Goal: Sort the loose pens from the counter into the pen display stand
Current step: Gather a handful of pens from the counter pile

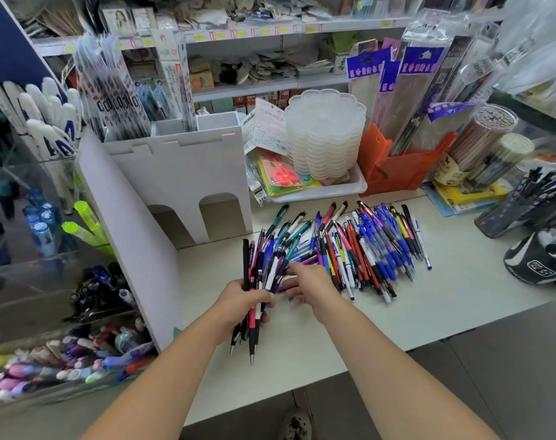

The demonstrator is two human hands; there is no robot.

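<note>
A big heap of loose pens [362, 246], blue, red, black, teal and purple, lies spread on the white counter [429, 312]. My left hand [241, 300] grips a bunch of pens [257, 277], black, pink and purple, with their tips pointing down toward me. My right hand [308, 281] reaches into the near left edge of the heap, and its fingers touch a purple pen [281, 288]. The clear acrylic pen display stand [48, 281], with tiers of pens and markers, stands at the left. What the right fingers hold, if anything, is hidden.
A white cardboard stand [181, 173] rises between the display and the heap. Behind the heap sit a tray with stacked plastic dishes [324, 134] and an orange holder [394, 169]. Black pen cups [521, 214] stand at the right edge. Shelves fill the back.
</note>
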